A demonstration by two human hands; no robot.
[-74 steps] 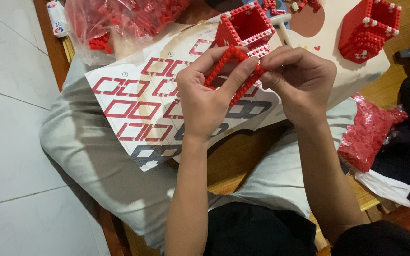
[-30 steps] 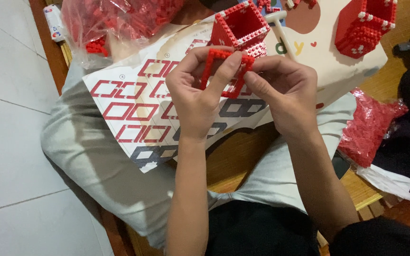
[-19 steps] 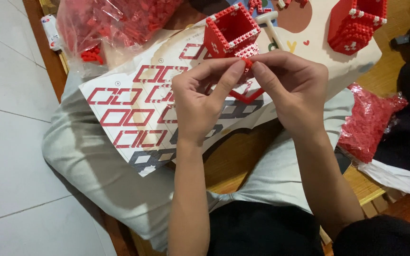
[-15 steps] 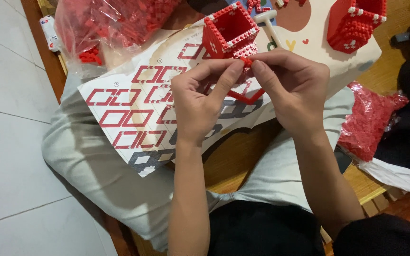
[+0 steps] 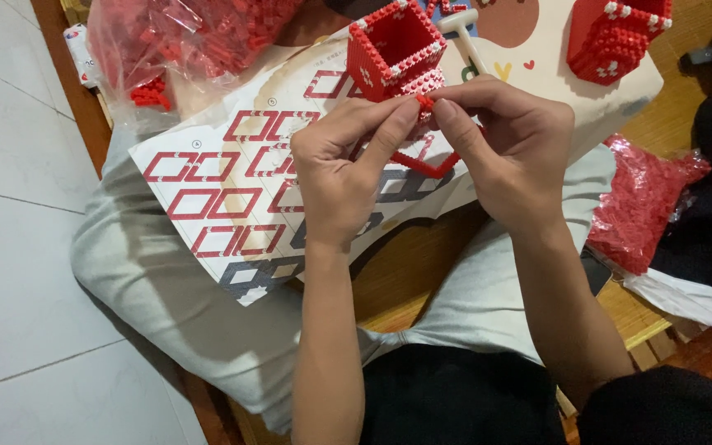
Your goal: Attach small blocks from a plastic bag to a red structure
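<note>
Head view: your left hand (image 5: 335,177) and right hand (image 5: 508,152) pinch a thin red brick frame (image 5: 422,158) above the instruction sheet (image 5: 232,189) — light, probably fragile — grip its corners.

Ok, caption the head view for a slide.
Both hands, left and right, pinch a red brick frame over an instruction sheet, beside a red brick box.

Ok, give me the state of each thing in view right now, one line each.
Left hand: pinching the red frame.
Right hand: pinching the same frame at its top.
Red frame: held up off the sheet, mostly hidden by fingers.
Open box: upright, hollow, top open.
Second box: on the table, untouched.
Instruction sheet: unfolded, lying flat.
Left bag: full of red pieces.
Right bag: lying closed.
</note>
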